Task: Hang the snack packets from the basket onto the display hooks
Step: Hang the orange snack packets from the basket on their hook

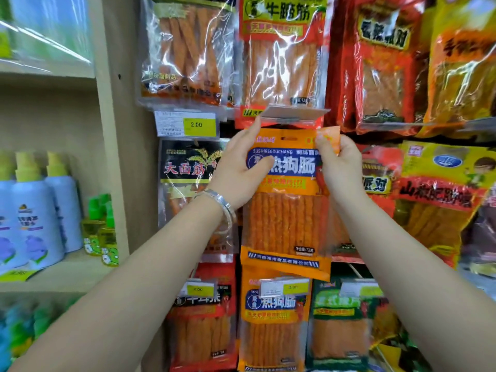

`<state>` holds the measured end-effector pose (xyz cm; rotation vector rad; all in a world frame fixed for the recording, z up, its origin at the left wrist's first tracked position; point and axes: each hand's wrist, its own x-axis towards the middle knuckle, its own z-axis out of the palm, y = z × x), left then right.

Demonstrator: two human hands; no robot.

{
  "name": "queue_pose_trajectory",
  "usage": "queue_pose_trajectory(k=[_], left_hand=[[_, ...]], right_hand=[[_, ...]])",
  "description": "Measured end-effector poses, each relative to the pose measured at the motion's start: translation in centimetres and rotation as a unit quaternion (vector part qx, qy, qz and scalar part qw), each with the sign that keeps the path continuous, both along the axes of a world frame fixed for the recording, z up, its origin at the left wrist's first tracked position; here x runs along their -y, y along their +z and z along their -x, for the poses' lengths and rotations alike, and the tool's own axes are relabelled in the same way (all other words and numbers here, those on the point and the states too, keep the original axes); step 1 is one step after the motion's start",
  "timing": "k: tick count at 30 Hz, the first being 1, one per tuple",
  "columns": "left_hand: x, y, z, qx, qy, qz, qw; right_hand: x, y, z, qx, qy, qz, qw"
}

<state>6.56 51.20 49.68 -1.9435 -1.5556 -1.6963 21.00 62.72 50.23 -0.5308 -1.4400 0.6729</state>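
Hung packets point(381, 76) fill the wall. The orange packet point(284, 224) is upright before them, long axis vertical, its top just under a raised tag point(292, 114). The left hand point(241, 167) grips its upper left edge; the right hand point(341, 162) pinches the upper right corner. Its slot point(288, 138) lies between them, equally near; the hook is hidden

- The left hand point(236, 167) is gripping the orange snack packet point(284, 221) near its upper corner, at 10 o'clock from the packet's middle, with the thumb lying across the blue label.
- The right hand point(341, 167) is pinching the packet's other upper corner, at 1 o'clock.
- A grey price-tag holder point(292, 114) is sitting at 12 o'clock, just above the packet's top edge.
- A matching packet point(273, 323) is hanging at 6 o'clock.
- Blue spray bottles point(35, 210) are standing on a shelf point(67, 267) at 9 o'clock.
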Motion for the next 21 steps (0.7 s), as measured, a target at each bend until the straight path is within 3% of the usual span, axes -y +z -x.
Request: queue_pose_trajectory(k=[11, 16, 18, 21], left_hand=[[-0.8, -0.4, 0.2, -0.004, -0.009, -0.025, 1.000], [-1.9, -3.7, 1.4, -0.031, 0.015, 0.002, 0.999], [-2.4, -5.9, 1.9, -0.063, 0.048, 0.034, 0.996], [-3.1, -9.0, 2.5, -0.132, 0.078, 0.095, 0.984]], right_hand=[[-1.8, 0.1, 0.7, 0.063, -0.070, 0.011, 0.995], [-1.8, -2.7, 0.6, 0.040, -0.108, -0.054, 0.992], [-1.7, -4.9, 0.2, 0.076, -0.183, -0.131, 0.971], [-1.7, -8.5, -0.1, 0.243, -0.277, -0.249, 0.895]])
